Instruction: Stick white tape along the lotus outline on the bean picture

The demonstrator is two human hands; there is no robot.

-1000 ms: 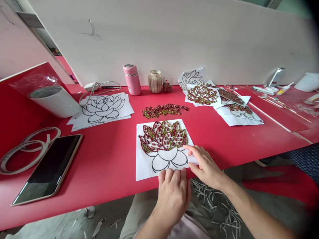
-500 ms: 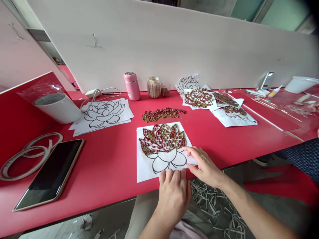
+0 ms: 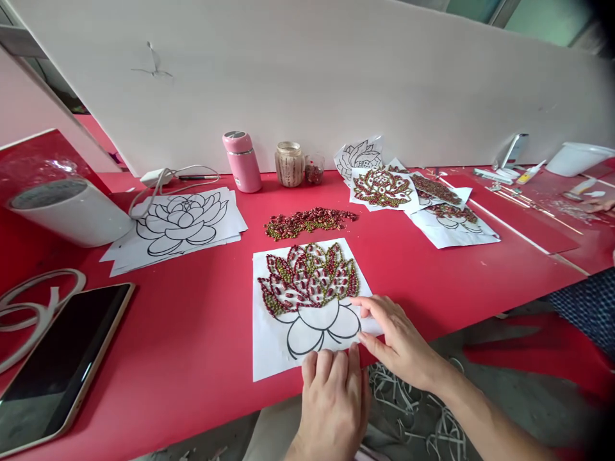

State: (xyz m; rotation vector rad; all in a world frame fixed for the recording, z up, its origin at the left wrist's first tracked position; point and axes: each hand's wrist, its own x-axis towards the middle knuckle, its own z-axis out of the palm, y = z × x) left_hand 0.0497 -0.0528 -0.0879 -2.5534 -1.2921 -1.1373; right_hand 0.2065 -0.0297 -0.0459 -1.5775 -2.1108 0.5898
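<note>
A white sheet with a lotus outline (image 3: 307,307) lies on the red table (image 3: 192,333) just in front of me. Its upper petals are covered with red and green beans; the lower petals are bare. My left hand (image 3: 334,400) rests at the sheet's near edge, fingers together and pressed flat on the paper. My right hand (image 3: 396,339) lies on the sheet's right near corner, fingers stretched out, forefinger by a lower petal. A loose heap of beans (image 3: 310,221) lies beyond the sheet.
Blank lotus sheets (image 3: 177,221), a white tub (image 3: 67,208), tape rings (image 3: 29,314) and a tablet (image 3: 57,368) lie to the left. A pink flask (image 3: 241,161), a jar (image 3: 289,164) and finished bean sheets (image 3: 384,187) stand farther back. Another person's hand (image 3: 598,205) is far right.
The view has shifted right and down a little. Both hands stay on the sheet's near edge and corner in nearly the same pose.
</note>
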